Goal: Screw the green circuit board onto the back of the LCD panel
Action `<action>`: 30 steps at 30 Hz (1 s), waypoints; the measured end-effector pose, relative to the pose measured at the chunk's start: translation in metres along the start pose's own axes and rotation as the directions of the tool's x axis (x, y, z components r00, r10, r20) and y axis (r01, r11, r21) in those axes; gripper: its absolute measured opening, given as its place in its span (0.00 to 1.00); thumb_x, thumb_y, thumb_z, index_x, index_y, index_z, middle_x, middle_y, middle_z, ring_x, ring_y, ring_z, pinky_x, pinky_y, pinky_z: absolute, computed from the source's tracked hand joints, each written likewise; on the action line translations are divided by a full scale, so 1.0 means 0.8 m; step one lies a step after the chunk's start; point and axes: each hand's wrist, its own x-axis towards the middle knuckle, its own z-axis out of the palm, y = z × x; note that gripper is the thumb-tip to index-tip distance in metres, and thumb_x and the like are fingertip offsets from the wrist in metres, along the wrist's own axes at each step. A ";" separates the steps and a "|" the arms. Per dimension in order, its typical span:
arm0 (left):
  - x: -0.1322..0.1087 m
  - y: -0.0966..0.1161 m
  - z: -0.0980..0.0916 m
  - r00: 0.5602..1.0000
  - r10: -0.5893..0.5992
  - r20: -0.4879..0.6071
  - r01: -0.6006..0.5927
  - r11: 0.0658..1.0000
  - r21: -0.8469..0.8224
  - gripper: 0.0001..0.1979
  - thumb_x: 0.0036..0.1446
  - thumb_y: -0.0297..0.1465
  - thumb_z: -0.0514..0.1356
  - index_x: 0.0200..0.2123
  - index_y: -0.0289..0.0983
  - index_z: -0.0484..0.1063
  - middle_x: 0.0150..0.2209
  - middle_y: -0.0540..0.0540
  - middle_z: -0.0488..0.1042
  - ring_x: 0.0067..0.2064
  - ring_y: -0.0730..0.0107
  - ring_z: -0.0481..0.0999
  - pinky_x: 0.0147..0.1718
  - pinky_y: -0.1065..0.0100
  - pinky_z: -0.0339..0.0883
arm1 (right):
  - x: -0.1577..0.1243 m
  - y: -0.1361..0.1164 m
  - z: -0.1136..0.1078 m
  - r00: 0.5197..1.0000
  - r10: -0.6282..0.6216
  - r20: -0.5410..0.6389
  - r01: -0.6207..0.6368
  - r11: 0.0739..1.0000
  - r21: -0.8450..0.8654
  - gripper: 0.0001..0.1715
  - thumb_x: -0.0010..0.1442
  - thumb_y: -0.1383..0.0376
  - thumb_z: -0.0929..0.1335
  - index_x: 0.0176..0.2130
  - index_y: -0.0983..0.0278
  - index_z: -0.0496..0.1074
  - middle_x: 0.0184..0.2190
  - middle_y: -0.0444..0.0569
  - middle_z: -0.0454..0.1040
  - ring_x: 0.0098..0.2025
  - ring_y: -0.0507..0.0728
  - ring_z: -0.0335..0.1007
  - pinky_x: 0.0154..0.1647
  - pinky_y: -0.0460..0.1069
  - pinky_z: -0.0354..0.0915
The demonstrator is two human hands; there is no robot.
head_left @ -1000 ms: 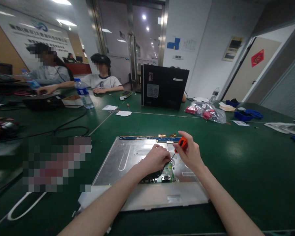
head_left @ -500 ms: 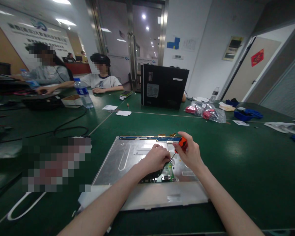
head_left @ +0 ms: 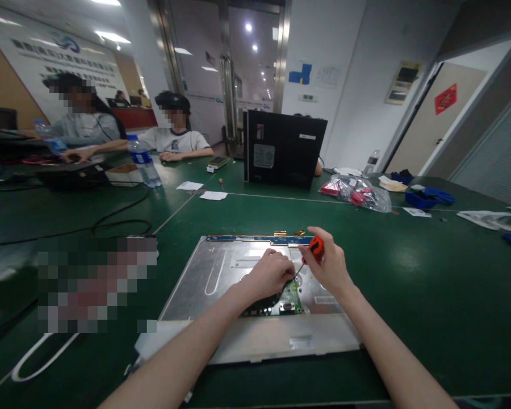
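Note:
A flat metal display panel [head_left: 234, 272] lies on the green table in front of me, its back up. Along its far edge runs a blue circuit strip [head_left: 247, 240] with gold tabs. My right hand [head_left: 330, 264] grips a screwdriver [head_left: 317, 248] by its red-and-black handle, shaft slanting down to the left. The tip reaches the upper edge of a green circuit board [head_left: 292, 295] on the panel. My left hand [head_left: 272, 274] is closed beside the tip, fingers curled together; whatever they pinch is hidden. Under the left wrist, dark parts sit by the board.
A black computer case [head_left: 285, 150] stands across the table. To its right lies a plastic bag [head_left: 357, 193] with red items. A water bottle [head_left: 145, 162] and a black cable [head_left: 121, 218] are at the left. Two people sit beyond, at the far left side.
Both hands and the screwdriver stay almost in the same place. At the far left edge, a partly visible hand has gone out of view.

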 end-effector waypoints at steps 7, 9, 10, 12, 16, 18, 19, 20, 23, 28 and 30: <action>0.001 0.003 -0.002 1.000 -0.004 0.020 0.003 1.000 0.026 0.07 0.54 0.22 0.56 0.29 0.37 0.73 0.30 0.49 0.76 0.35 0.67 0.72 0.42 0.63 0.56 | 0.001 -0.005 -0.009 0.995 0.017 0.095 -0.029 0.992 0.124 0.25 0.62 0.66 0.59 0.59 0.61 0.53 0.35 0.47 0.73 0.25 0.50 0.67 0.26 0.46 0.62; 0.000 0.003 -0.002 1.000 0.002 0.012 -0.002 1.000 0.030 0.07 0.54 0.22 0.56 0.28 0.36 0.72 0.30 0.49 0.76 0.35 0.68 0.72 0.42 0.63 0.56 | 0.001 -0.005 -0.008 0.996 0.025 0.089 -0.035 0.993 0.114 0.26 0.62 0.66 0.59 0.59 0.61 0.53 0.33 0.45 0.73 0.23 0.50 0.66 0.25 0.46 0.62; 0.000 0.003 -0.002 1.000 0.006 0.004 -0.006 1.000 0.028 0.07 0.54 0.22 0.56 0.28 0.36 0.72 0.30 0.49 0.76 0.35 0.68 0.72 0.42 0.63 0.56 | 0.001 -0.005 -0.007 0.997 0.028 0.073 -0.035 0.995 0.094 0.25 0.62 0.66 0.59 0.58 0.62 0.54 0.30 0.44 0.71 0.21 0.49 0.64 0.23 0.45 0.61; -0.001 0.002 -0.002 1.000 0.009 -0.005 -0.009 1.000 0.024 0.07 0.54 0.22 0.56 0.28 0.37 0.72 0.30 0.49 0.75 0.34 0.68 0.72 0.43 0.63 0.56 | 0.001 -0.003 -0.004 0.999 0.027 0.027 -0.028 0.999 0.038 0.23 0.61 0.63 0.62 0.56 0.62 0.58 0.24 0.40 0.68 0.18 0.48 0.60 0.20 0.44 0.58; -0.001 0.002 -0.001 1.000 0.003 0.005 -0.004 1.000 0.027 0.07 0.53 0.22 0.56 0.28 0.37 0.72 0.29 0.49 0.75 0.34 0.67 0.72 0.43 0.63 0.56 | 0.000 0.001 0.000 1.000 -0.002 -0.024 0.001 0.999 -0.032 0.18 0.59 0.61 0.65 0.49 0.62 0.64 0.21 0.39 0.67 0.18 0.48 0.59 0.20 0.44 0.57; 0.000 0.002 -0.001 1.000 0.002 0.003 -0.002 1.000 0.028 0.07 0.53 0.22 0.56 0.28 0.37 0.72 0.29 0.49 0.75 0.35 0.67 0.72 0.43 0.63 0.56 | 0.000 0.000 -0.002 1.000 0.001 0.001 -0.001 1.000 -0.020 0.20 0.59 0.60 0.65 0.51 0.63 0.63 0.22 0.39 0.67 0.18 0.49 0.60 0.21 0.44 0.58; 0.000 0.003 -0.002 1.000 0.001 0.003 -0.001 1.000 0.026 0.07 0.53 0.22 0.56 0.28 0.37 0.72 0.29 0.49 0.75 0.35 0.68 0.72 0.43 0.63 0.56 | 0.000 -0.001 -0.004 1.000 0.007 0.028 -0.007 1.000 0.000 0.22 0.60 0.60 0.64 0.53 0.63 0.62 0.23 0.40 0.68 0.19 0.49 0.61 0.21 0.44 0.59; 0.000 0.003 -0.002 1.000 -0.001 0.006 0.000 1.000 0.024 0.07 0.53 0.22 0.56 0.28 0.37 0.72 0.29 0.49 0.75 0.34 0.68 0.72 0.43 0.63 0.56 | 0.000 -0.003 -0.005 0.998 0.014 0.060 -0.015 1.000 0.028 0.25 0.60 0.61 0.64 0.56 0.63 0.59 0.25 0.41 0.70 0.20 0.50 0.62 0.22 0.45 0.60; 0.000 0.003 -0.003 1.000 0.000 0.019 0.000 1.000 0.021 0.07 0.54 0.22 0.56 0.29 0.37 0.72 0.30 0.49 0.76 0.35 0.67 0.72 0.43 0.63 0.56 | 0.001 -0.007 -0.009 0.992 0.039 0.120 -0.050 0.995 0.086 0.27 0.61 0.64 0.61 0.59 0.63 0.56 0.30 0.45 0.72 0.22 0.50 0.64 0.24 0.46 0.62; 0.000 0.001 -0.002 1.000 0.001 0.008 -0.001 1.000 0.020 0.07 0.53 0.22 0.56 0.29 0.37 0.72 0.30 0.49 0.76 0.35 0.68 0.72 0.43 0.63 0.56 | 0.005 -0.007 -0.008 0.997 0.057 0.061 -0.058 0.998 0.023 0.17 0.60 0.64 0.63 0.50 0.63 0.65 0.25 0.42 0.70 0.19 0.49 0.60 0.22 0.45 0.59; 0.000 0.002 -0.002 1.000 -0.004 0.007 0.003 1.000 0.016 0.07 0.54 0.22 0.56 0.29 0.37 0.72 0.31 0.48 0.76 0.35 0.67 0.72 0.43 0.63 0.56 | 0.006 -0.004 -0.008 0.997 0.049 0.054 -0.049 0.999 0.009 0.16 0.60 0.62 0.63 0.48 0.63 0.66 0.26 0.42 0.70 0.19 0.48 0.60 0.22 0.44 0.59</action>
